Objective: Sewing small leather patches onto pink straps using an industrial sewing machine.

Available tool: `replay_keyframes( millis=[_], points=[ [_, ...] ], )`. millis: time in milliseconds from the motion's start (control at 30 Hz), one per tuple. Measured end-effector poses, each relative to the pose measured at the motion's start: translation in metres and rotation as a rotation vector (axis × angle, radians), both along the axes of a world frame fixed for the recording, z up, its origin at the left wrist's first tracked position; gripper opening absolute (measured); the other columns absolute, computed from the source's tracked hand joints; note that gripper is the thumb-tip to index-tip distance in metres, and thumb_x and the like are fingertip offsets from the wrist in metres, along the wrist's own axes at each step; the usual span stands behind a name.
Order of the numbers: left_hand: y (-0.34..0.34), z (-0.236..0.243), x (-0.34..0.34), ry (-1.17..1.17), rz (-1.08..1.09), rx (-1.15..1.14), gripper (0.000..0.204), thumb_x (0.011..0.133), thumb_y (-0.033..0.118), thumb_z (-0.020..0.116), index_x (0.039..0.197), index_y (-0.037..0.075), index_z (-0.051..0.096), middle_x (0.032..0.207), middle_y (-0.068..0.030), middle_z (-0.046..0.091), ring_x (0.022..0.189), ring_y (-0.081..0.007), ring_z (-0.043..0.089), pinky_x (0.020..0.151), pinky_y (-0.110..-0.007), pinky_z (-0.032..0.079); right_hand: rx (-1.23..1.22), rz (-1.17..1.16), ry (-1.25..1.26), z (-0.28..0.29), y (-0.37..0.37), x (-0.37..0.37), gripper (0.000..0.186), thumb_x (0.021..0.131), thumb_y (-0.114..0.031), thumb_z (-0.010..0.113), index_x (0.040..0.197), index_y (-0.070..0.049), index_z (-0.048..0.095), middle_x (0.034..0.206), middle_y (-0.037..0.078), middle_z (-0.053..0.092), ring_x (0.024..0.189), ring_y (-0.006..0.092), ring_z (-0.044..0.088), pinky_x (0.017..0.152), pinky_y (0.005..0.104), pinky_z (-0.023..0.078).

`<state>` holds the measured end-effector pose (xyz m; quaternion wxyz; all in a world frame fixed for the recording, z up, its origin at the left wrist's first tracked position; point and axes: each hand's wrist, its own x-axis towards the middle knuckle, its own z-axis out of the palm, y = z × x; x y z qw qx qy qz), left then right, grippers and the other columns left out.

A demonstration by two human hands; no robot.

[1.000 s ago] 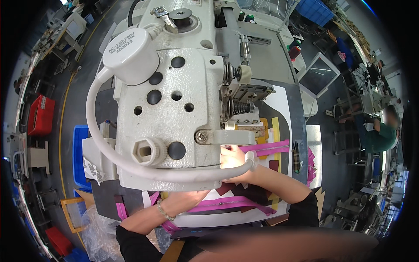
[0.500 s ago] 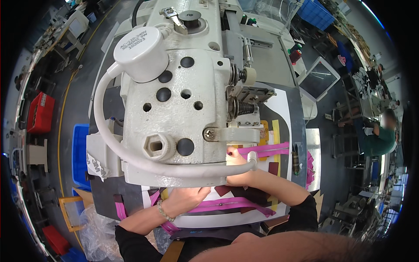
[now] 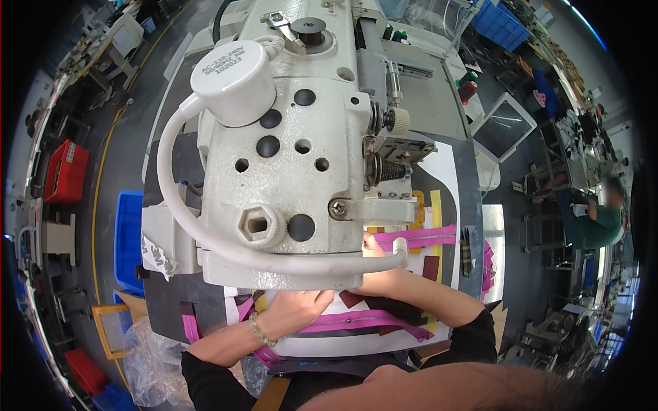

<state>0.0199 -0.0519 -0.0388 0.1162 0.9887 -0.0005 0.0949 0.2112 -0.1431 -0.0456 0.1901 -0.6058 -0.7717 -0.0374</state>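
Observation:
A white sewing machine head (image 3: 288,192) fills the middle of the view and hides much of both hands. My left hand (image 3: 296,309), with a beaded bracelet, reaches under its front edge; its fingertips are hidden. My right hand (image 3: 375,274) is behind the machine's right side, under a curved white hose (image 3: 322,262), its fingers mostly hidden. I cannot make out what either hand holds. Beneath and around them lie pink zippers (image 3: 360,318), dark maroon patches (image 3: 432,267) and yellow strips (image 3: 435,209) on a white sheet (image 3: 439,164).
A blue bin (image 3: 129,236) stands left of the table, with clear plastic (image 3: 157,370) below it. Thread cones (image 3: 467,91) and a tilted screen (image 3: 504,123) are at back right. A person in green (image 3: 596,222) sits far right. A red crate (image 3: 65,171) is far left.
The machine and surroundings have shifted slightly right and up in the picture, as my view moved. My hands stay under the machine head with little visible movement.

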Motion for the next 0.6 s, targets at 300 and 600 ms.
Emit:
replay_keyframes(
  millis=[300, 600],
  points=[
    [0.003, 0.011, 0.011, -0.181, -0.003, 0.062, 0.022, 0.071, 0.016, 0.058, 0.09, 0.007, 0.06, 0.086, -0.0032, 0.059, 0.081, -0.0145, 0.06, 0.065, -0.026, 0.048, 0.041, 0.122, -0.317, 0.007, -0.015, 0.017, 0.032, 0.077, -0.014, 0.059, 0.109, -0.009, 0.061, 0.12, 0.007, 0.059, 0.109, 0.0242, 0.058, 0.076, 0.0392, 0.045],
    [-0.001, 0.008, 0.007, -0.11, 0.011, 0.049, 0.023, 0.073, 0.017, 0.057, 0.093, 0.006, 0.058, 0.087, -0.001, 0.056, 0.08, -0.0127, 0.055, 0.066, -0.025, 0.041, 0.015, 0.007, 0.287, -0.002, -0.023, 0.03, 0.03, 0.076, -0.008, 0.064, 0.106, -0.005, 0.066, 0.109, 0.01, 0.066, 0.096, 0.0256, 0.064, 0.079, 0.0381, 0.05]
  ],
)
